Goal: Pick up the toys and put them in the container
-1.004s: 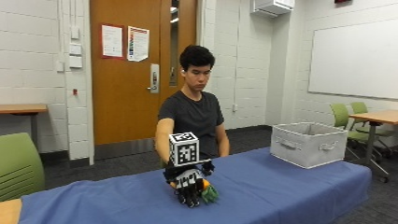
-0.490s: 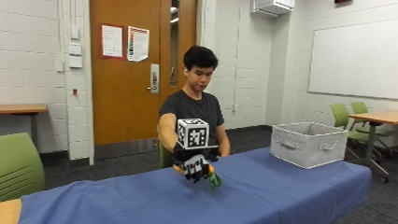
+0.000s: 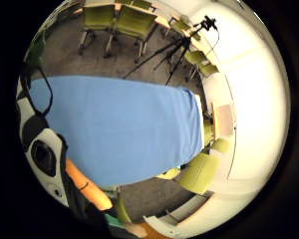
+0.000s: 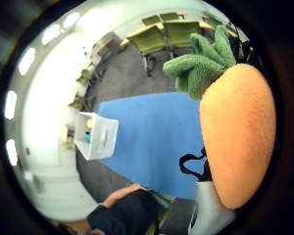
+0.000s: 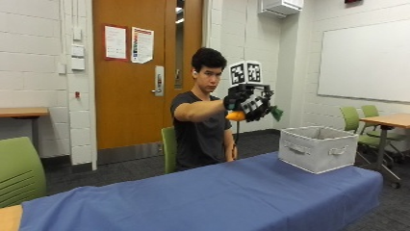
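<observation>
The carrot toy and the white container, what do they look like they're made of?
Carrot toy: plush fabric, seemingly; matte orange fuzzy body, nubby green fleece leaves. White container: probably a fabric-covered bin; soft matte walls with sewn-looking strap handles, though the look leaves that open.

Outside camera faced the person across the surface point(image 5: 211, 197); both palm cameras looked down on it from above.

The person wears a dark grey short-sleeved T-shirt point(image 5: 200, 130) with a round neck. The right hand point(image 5: 249, 102) is covered by a black glove with small pale blocks along its back and fingers. In the little finger side palm view, black straps point(image 3: 37, 122) and a white plastic piece with a dark round opening point(image 3: 44, 157) belong to this hand.
</observation>
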The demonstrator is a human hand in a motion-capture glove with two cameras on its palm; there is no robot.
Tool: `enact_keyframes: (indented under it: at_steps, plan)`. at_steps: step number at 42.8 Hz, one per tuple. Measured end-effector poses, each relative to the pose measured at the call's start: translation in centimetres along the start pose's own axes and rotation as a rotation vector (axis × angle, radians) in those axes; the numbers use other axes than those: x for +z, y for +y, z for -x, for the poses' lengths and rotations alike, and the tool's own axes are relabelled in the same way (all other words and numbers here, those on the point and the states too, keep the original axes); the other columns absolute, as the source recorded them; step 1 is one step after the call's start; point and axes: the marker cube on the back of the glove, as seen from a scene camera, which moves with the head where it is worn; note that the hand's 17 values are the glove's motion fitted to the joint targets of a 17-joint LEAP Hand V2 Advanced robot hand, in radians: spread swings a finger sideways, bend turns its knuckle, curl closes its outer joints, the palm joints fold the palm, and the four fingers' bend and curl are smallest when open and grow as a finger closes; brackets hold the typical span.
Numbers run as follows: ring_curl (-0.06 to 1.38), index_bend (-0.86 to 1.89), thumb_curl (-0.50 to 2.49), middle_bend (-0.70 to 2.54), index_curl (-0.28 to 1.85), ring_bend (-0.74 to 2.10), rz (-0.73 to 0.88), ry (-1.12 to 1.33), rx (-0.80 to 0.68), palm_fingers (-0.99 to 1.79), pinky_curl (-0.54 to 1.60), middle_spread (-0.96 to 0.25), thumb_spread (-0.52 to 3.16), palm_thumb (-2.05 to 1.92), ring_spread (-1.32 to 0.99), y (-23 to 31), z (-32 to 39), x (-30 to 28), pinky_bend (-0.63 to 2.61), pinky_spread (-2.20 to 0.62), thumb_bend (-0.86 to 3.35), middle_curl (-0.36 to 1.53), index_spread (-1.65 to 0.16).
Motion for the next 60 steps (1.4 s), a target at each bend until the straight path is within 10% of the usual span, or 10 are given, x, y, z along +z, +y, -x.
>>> enact_keyframes:
  at_steps: [13,19,28,34,41,45,60]
  plan:
    - [0.52,0.15,0.81,1.05,0.44,1.40,-0.082,-0.090,-0.232,1.13,0.40,-0.35,0.86,0.66,-0.36,-2.5,21.8,-7.7,0.88,-0.49,0.27,0.72,-0.37]
    - [0.52,0.14,0.86,1.05,0.45,1.40,-0.072,-0.227,-0.619,1.12,0.40,-0.35,0.86,0.66,-0.36,-1.5,31.5,-8.1,0.88,-0.49,0.27,0.72,-0.37]
    - [0.52,0.13,0.92,1.05,0.46,1.40,-0.021,-0.194,-0.542,1.11,0.41,-0.35,0.86,0.65,-0.36,-1.4,43.7,-6.1,0.89,-0.49,0.26,0.73,-0.38]
    - [0.52,0.13,0.96,1.05,0.46,1.40,-0.021,-0.155,-0.662,1.11,0.41,-0.35,0.86,0.64,-0.36,-4.6,39.9,-2.8,0.89,-0.49,0.26,0.73,-0.38]
    - [0.50,0.12,0.97,0.96,0.47,1.34,0.061,0.016,-0.457,0.97,0.41,-0.36,0.85,0.55,-0.37,-5.1,40.0,-0.2,0.91,-0.48,0.18,0.71,-0.37]
    - [0.51,0.08,0.74,0.61,0.49,1.19,0.084,-0.033,-0.494,0.03,0.52,-0.22,1.03,0.01,-0.30,-4.9,39.6,0.0,1.08,-0.34,-0.12,0.64,-0.30]
    - [0.28,0.23,0.44,0.44,0.45,0.83,0.041,-0.135,-0.468,-0.01,0.39,-0.03,1.07,-0.15,-0.21,1.5,38.0,-2.7,1.03,-0.17,-0.11,0.51,-0.20]
